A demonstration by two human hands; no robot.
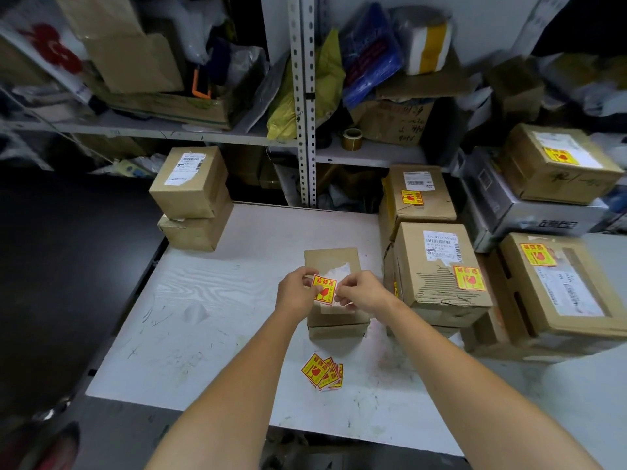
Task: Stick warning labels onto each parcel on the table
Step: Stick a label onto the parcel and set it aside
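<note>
A small cardboard parcel [330,262] stands in the middle of the white table [210,317]. Just above it, a yellow-and-red warning label [324,289] is pinched by its left edge in my left hand [297,293] and by its right edge in my right hand [361,291]. A small fanned pile of the same labels [322,372] lies on the table nearer to me. Two stacked parcels [191,195] at the table's back left show no warning label. The parcels [441,266] on the right carry warning labels.
Metal shelving [303,96] behind the table is crammed with boxes, bags and tape rolls. More labelled cartons [556,161] and a grey case [515,212] pile up at the right. The table's left edge drops to dark floor.
</note>
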